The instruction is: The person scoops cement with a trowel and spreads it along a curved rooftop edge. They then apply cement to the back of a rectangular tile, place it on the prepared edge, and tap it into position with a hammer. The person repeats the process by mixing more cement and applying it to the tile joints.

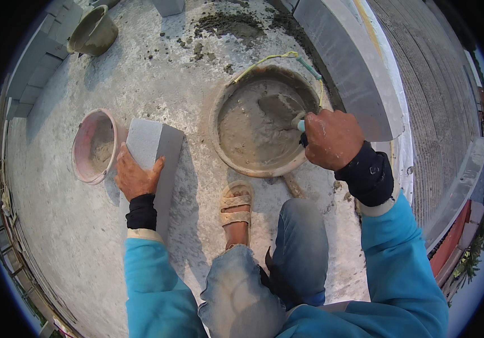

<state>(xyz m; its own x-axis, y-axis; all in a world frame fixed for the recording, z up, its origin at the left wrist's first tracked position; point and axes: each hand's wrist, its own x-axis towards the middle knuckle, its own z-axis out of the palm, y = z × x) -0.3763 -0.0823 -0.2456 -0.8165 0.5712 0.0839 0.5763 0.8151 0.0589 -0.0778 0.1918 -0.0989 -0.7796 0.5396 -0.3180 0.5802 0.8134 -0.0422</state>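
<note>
My left hand (139, 174) grips the upper part of a long pale grey block (160, 147), with fingers and thumb on its sides. Just left of it is a pink bucket (84, 163) holding grey powdery material. My right hand (332, 138) is closed round the teal handle of a trowel (300, 125), whose mortar-coated blade dips into wet grey mortar in a round tub (220, 138). A yellow cord with a teal grip (308, 69) is attached to the tub's rim.
Stacked grey blocks (42, 67) and a dirty bucket (92, 36) stand at upper left, another block (167, 7) at top. Spilled mortar (231, 28) lies beyond the tub. A low block wall (352, 67) runs along the right, beside a corrugated roof (433, 112). My sandalled foot (235, 211) is below the tub.
</note>
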